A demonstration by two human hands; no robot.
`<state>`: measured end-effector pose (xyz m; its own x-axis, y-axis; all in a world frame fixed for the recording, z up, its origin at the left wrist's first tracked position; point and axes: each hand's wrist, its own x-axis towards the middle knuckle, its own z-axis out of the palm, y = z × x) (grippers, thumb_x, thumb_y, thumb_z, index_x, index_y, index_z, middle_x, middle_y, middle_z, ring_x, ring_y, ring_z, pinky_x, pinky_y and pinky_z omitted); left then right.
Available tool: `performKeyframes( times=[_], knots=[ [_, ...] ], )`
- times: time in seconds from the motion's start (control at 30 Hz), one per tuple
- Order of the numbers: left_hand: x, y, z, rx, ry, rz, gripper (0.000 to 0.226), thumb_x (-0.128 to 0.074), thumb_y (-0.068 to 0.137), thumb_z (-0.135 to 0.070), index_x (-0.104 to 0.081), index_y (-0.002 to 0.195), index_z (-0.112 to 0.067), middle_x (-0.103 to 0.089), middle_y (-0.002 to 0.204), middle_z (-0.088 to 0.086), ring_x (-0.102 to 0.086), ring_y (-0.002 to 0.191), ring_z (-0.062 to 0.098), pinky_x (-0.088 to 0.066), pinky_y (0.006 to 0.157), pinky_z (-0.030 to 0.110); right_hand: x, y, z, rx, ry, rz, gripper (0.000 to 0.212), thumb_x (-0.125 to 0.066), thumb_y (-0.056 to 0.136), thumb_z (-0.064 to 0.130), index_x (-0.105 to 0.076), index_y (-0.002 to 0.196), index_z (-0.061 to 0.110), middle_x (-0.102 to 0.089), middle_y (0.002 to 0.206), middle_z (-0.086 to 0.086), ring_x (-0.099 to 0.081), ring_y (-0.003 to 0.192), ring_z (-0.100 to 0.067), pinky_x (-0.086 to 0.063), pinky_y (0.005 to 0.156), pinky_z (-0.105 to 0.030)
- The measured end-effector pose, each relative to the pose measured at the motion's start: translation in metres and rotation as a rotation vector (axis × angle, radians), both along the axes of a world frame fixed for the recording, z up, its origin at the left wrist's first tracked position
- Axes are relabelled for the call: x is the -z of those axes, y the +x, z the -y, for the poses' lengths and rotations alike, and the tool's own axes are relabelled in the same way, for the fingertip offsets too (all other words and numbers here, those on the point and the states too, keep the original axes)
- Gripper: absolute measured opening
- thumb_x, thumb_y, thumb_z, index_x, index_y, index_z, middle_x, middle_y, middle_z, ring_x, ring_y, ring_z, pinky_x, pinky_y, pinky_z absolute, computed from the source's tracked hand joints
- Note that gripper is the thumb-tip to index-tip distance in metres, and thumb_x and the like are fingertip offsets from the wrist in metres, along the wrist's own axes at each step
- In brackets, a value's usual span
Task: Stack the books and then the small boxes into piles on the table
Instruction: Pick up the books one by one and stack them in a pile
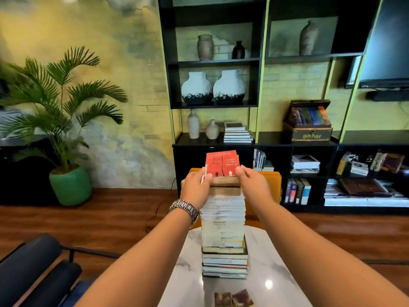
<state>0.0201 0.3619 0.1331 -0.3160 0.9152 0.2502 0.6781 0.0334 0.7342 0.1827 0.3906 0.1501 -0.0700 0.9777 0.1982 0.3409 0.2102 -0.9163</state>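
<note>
The left hand [194, 187], a watch at its wrist, pinches the left edge of the red book [222, 163]; thumb on the cover, fingers hidden beneath. The book sits atop the tall stack of books [224, 235] on the white marble table [272, 269], straight ahead, its long axis running away from the person. The right hand [252, 181] pinches the right edge, equally near. Two small boxes [233, 299] lie at the table's near edge; open marble flanks the stack.
</note>
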Motion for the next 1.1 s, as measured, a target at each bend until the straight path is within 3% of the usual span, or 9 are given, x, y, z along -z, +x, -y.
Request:
performKeyframes(
  times=[0.07,0.17,0.23,0.33,0.43,0.53,0.77,1.0,1.1],
  knots=[
    [0.013,-0.007,-0.012,0.024,0.014,0.062,0.044,-0.033,0.085,-0.06,-0.057,0.118,-0.043,-0.064,0.114,-0.001,-0.058,0.106,0.022,-0.047,0.096,0.046,0.006,-0.003,0.0,-0.019,0.011,-0.019,0.045,-0.047,0.097,0.045,-0.045,0.141,0.032,-0.06,0.128,0.013,-0.055,0.109,-0.009,-0.049,0.094,-0.036],
    [0.006,-0.007,-0.005,0.035,0.058,0.143,0.052,-0.043,0.085,-0.059,-0.052,0.132,-0.037,-0.058,0.13,-0.012,-0.056,0.116,0.009,-0.048,0.099,0.04,0.014,-0.002,0.002,-0.098,0.069,-0.065,0.054,-0.055,0.095,0.038,-0.034,0.144,0.042,-0.054,0.119,0.026,-0.054,0.112,-0.005,-0.051,0.092,-0.033],
    [0.001,-0.007,0.001,0.031,0.104,0.215,0.045,-0.052,0.09,-0.046,-0.053,0.133,-0.033,-0.057,0.128,-0.016,-0.054,0.114,0.004,-0.046,0.097,0.031,0.019,-0.002,0.0,-0.121,0.082,-0.024,0.052,-0.059,0.094,0.031,-0.041,0.141,0.042,-0.056,0.128,0.019,-0.056,0.113,-0.007,-0.053,0.091,-0.031],
    [0.001,-0.008,-0.001,0.011,0.143,0.289,0.037,-0.059,0.091,-0.036,-0.058,0.128,-0.032,-0.064,0.11,-0.016,-0.059,0.093,0.001,-0.047,0.079,0.02,0.023,-0.002,-0.006,-0.066,0.08,-0.009,0.042,-0.06,0.094,0.026,-0.053,0.133,0.039,-0.057,0.135,0.008,-0.058,0.114,-0.011,-0.054,0.093,-0.033],
    [0.001,-0.008,-0.002,-0.007,0.161,0.319,0.037,-0.063,0.088,-0.033,-0.062,0.125,-0.029,-0.068,0.109,-0.013,-0.061,0.091,0.002,-0.051,0.081,0.022,0.023,-0.002,-0.011,-0.043,0.073,-0.037,0.04,-0.062,0.093,0.026,-0.057,0.131,0.036,-0.061,0.129,0.008,-0.059,0.106,-0.009,-0.054,0.086,-0.025],
    [0.0,-0.009,-0.004,-0.037,0.161,0.282,0.037,-0.065,0.086,-0.036,-0.064,0.122,-0.029,-0.07,0.113,-0.007,-0.062,0.095,0.007,-0.053,0.088,0.031,0.025,-0.002,-0.013,-0.036,0.069,-0.076,0.039,-0.064,0.092,0.025,-0.058,0.129,0.035,-0.063,0.125,0.009,-0.06,0.101,-0.006,-0.05,0.077,-0.016],
    [-0.001,-0.01,-0.01,-0.059,0.116,0.147,0.039,-0.061,0.088,-0.041,-0.061,0.126,-0.029,-0.068,0.113,-0.005,-0.061,0.098,0.011,-0.046,0.077,0.025,0.03,-0.002,-0.009,0.011,0.144,-0.079,0.037,-0.065,0.09,0.025,-0.061,0.127,0.028,-0.062,0.124,0.01,-0.058,0.11,-0.008,-0.05,0.089,-0.023],
    [0.006,-0.011,-0.019,-0.076,0.113,0.1,0.042,-0.057,0.089,-0.045,-0.059,0.128,-0.029,-0.063,0.112,-0.003,-0.06,0.102,0.015,-0.046,0.08,0.027,0.027,0.0,-0.009,0.023,0.197,0.016,0.036,-0.063,0.092,0.025,-0.061,0.127,0.026,-0.06,0.127,0.009,-0.055,0.115,-0.009,-0.04,0.086,-0.013],
    [0.005,-0.004,-0.014,-0.095,0.115,0.083,0.048,-0.056,0.091,-0.044,-0.051,0.136,-0.027,-0.054,0.121,-0.002,-0.056,0.106,0.014,-0.047,0.086,0.03,0.03,0.003,-0.008,-0.017,0.186,0.002,0.042,-0.061,0.093,0.028,-0.053,0.135,0.03,-0.057,0.132,0.009,-0.053,0.121,-0.011,-0.047,0.092,-0.022]
  ],
)
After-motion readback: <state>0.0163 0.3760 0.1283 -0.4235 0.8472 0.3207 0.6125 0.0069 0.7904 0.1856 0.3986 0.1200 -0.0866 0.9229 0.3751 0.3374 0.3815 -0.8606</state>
